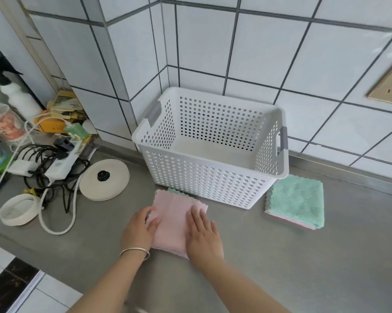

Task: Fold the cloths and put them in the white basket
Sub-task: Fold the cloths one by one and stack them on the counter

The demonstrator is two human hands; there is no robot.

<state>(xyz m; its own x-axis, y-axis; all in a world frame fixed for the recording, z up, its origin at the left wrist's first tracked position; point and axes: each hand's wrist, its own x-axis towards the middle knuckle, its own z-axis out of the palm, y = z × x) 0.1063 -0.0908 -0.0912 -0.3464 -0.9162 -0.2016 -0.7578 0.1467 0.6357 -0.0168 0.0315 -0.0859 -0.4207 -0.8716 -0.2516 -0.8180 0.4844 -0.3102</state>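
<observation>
Pink cloth (171,222) lies flat on the worktop (247,279), just in front of the white basket (213,175), its far scalloped edge near the basket's front-left corner. It looks already folded at least once: a green layer peeks out at the far edge. Its long axis runs away from the person, tilted slightly left.

Left hand (139,229) sits on the cloth's left edge, fingers fairly straight and pressing down. Right hand (203,231) rests flat on the right part, fingers straight and apart, nothing clamped. Both hands touch the cloth, one on each side, so either could lead. The basket lies straight ahead and slightly right, which probably favours the right hand for the lift.

Green cloth (296,201) lies by the basket's front-right corner, a pink layer showing beneath it (fold state unclear), well apart from both hands.

The basket floor seen holds no cloth; the near inner wall is hidden by the rim. The pink cloth's near-right corner is covered by the right hand. Layer count is hard to tell.
</observation>
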